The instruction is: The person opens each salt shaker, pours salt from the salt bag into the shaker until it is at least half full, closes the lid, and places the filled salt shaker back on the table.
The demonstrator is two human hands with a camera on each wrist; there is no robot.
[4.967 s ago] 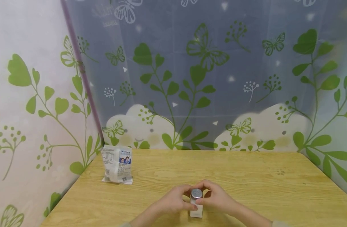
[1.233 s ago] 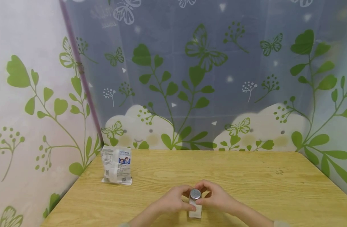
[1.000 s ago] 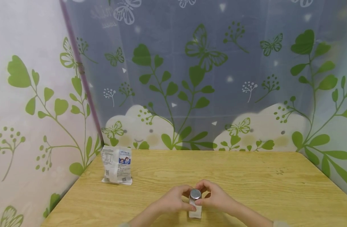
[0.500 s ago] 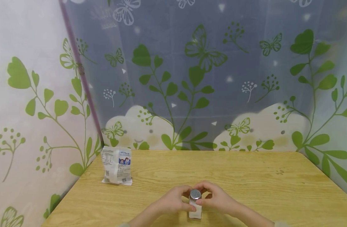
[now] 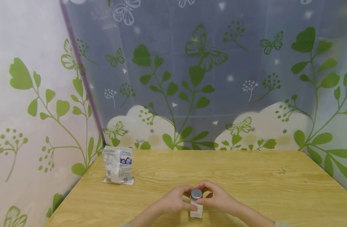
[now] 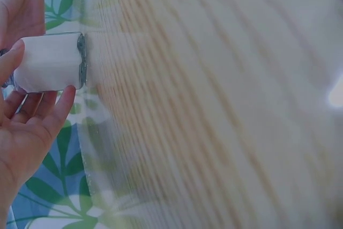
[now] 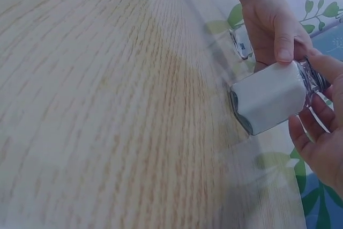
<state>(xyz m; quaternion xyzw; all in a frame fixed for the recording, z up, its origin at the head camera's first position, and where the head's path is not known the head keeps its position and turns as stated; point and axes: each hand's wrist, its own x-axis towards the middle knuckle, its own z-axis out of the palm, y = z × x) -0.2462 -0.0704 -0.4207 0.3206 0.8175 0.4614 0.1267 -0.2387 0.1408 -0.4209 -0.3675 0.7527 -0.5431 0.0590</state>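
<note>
A square glass salt shaker [image 5: 197, 211] with a perforated metal cap [image 5: 197, 193] stands upright on the wooden table, close to the person. White contents fill much of its body. My left hand [image 5: 174, 199] grips the glass from the left, its thumb lying across the front. From the other side, my right hand [image 5: 219, 198] pinches the shaker just under the cap, thumb in front. In the left wrist view, left fingers [image 6: 63, 108] lie along the body of the shaker [image 6: 51, 63]. The right wrist view has the right thumb [image 7: 324, 65] at the neck.
A white printed packet [image 5: 118, 165] stands at the back left of the table [image 5: 233, 170]. Patterned cloth [image 5: 162, 78] with leaves, butterflies and clouds hangs behind the table and along both sides. A purplish strip [image 5: 85, 82] runs down the back left corner.
Both hands keep their hold on the shaker, which stays in the same place on the table. The whole head view has shifted only slightly.
</note>
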